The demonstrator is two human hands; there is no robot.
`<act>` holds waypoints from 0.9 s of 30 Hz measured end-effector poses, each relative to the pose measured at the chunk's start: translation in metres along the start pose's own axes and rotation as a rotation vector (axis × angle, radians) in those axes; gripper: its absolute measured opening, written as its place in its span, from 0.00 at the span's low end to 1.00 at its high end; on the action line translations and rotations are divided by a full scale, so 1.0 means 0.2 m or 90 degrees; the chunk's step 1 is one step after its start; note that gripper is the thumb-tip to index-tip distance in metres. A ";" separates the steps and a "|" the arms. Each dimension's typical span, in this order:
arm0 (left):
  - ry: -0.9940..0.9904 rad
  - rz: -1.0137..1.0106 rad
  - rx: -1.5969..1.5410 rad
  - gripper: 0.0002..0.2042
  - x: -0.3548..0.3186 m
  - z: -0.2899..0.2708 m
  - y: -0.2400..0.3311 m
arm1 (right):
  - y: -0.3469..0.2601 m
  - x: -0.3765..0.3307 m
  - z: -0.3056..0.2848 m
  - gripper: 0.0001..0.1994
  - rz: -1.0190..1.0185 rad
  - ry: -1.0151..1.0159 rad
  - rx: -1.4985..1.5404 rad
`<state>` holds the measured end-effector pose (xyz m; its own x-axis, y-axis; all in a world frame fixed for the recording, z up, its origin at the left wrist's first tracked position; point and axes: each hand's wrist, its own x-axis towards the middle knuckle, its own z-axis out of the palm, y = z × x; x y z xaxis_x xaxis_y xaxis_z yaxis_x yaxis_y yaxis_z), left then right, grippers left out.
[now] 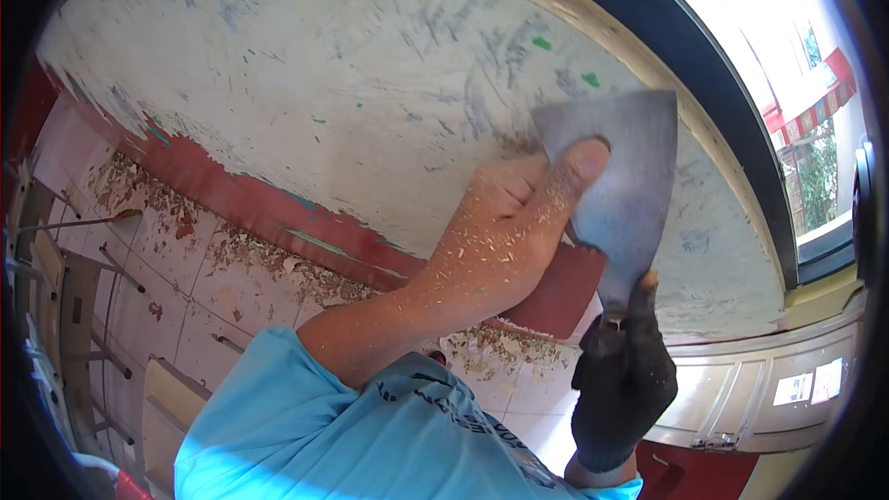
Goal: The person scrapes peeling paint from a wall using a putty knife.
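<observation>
A wide metal scraper (620,176) is held up against the scraped wall (306,120), its broad edge turned toward the far side. My right hand (625,384), in a black glove, is wrapped round the scraper's handle, which it mostly hides. My left hand (523,222) is bare and sprinkled with pale shavings. Its thumb presses on the face of the blade; the other fingers are curled, partly hidden behind it. The wall is whitish with grey scuffs and small green flecks. Red paint (255,199) remains in a ragged band along its lower part.
Paint chips (287,268) litter the tiled floor (185,333) along the wall's foot. Metal-framed furniture (69,306) stands at left. A dark window frame (713,65) borders the wall at upper right. Pale panelled doors (750,398) are at lower right.
</observation>
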<state>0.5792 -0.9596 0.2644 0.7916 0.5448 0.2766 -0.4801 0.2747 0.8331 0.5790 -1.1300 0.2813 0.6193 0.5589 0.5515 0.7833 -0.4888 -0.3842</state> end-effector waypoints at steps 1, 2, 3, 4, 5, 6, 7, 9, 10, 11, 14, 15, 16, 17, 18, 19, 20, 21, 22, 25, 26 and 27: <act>-0.042 0.031 0.066 0.23 0.01 -0.01 -0.01 | 0.00 0.01 0.01 0.22 -0.003 0.003 0.001; -0.046 0.027 0.063 0.23 0.02 0.00 0.01 | 0.00 0.04 0.02 0.22 0.004 0.005 0.018; 0.002 0.021 0.004 0.23 0.03 0.00 0.06 | -0.02 0.06 0.03 0.22 0.010 0.000 0.044; 0.051 0.016 -0.054 0.23 0.02 0.00 0.09 | -0.04 0.11 0.05 0.22 0.023 -0.005 0.074; 0.051 0.018 -0.054 0.23 0.01 0.01 0.10 | -0.06 0.10 0.05 0.22 0.021 -0.004 0.074; 0.065 -0.001 -0.070 0.22 -0.01 0.02 0.11 | -0.06 0.08 0.05 0.22 0.003 -0.004 0.077; 0.079 -0.019 -0.086 0.22 -0.02 0.02 0.11 | -0.07 0.05 0.04 0.23 -0.016 -0.004 0.080; 0.052 0.003 -0.029 0.22 -0.01 -0.04 0.06 | -0.04 0.05 0.04 0.23 -0.059 -0.008 0.041; 0.027 0.021 0.027 0.22 0.00 -0.06 0.05 | -0.05 0.08 0.06 0.23 -0.082 0.014 0.026; 0.029 0.016 0.029 0.22 0.00 -0.06 0.07 | -0.07 0.10 0.08 0.24 -0.100 0.030 0.012; 0.072 -0.053 -0.113 0.22 -0.01 -0.03 0.14 | -0.10 0.09 0.07 0.24 -0.052 0.002 0.043; 0.050 -0.020 -0.037 0.20 -0.02 -0.05 0.09 | -0.10 0.08 0.07 0.23 -0.085 0.017 0.011; 0.028 0.014 0.040 0.18 -0.03 -0.07 0.07 | -0.10 0.05 0.06 0.23 -0.084 0.013 0.025; 0.025 0.014 0.038 0.18 -0.02 -0.06 0.08 | -0.11 0.06 0.05 0.23 -0.084 0.014 0.022; 0.040 -0.003 0.016 0.20 0.00 -0.07 0.12 | -0.12 0.09 0.06 0.22 -0.063 0.000 0.031; 0.055 -0.026 -0.002 0.22 0.01 -0.09 0.14 | -0.14 0.10 0.08 0.22 -0.036 -0.017 0.044; 0.053 -0.085 -0.077 0.22 0.00 -0.11 0.14 | -0.14 0.12 0.11 0.22 -0.057 0.001 0.082; 0.046 -0.084 -0.078 0.22 -0.01 -0.10 0.15 | -0.14 0.11 0.10 0.22 -0.055 0.007 0.079; 0.065 -0.069 -0.025 0.22 -0.01 -0.09 0.13 | -0.13 0.10 0.10 0.23 -0.041 0.012 0.098; 0.093 0.027 0.112 0.23 -0.01 -0.10 0.07 | -0.12 0.09 0.12 0.23 -0.049 0.029 0.130; 0.108 0.098 0.187 0.23 -0.03 -0.10 0.06 | -0.11 0.09 0.12 0.23 -0.067 0.029 0.135; 0.104 0.101 0.195 0.23 -0.03 -0.12 0.08 | -0.11 0.10 0.12 0.23 -0.085 0.029 0.140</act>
<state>0.5576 -0.9387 0.2647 0.6337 0.6875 0.3546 -0.4379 -0.0591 0.8971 0.5755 -1.0921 0.2831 0.5100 0.5753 0.6394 0.8543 -0.2522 -0.4545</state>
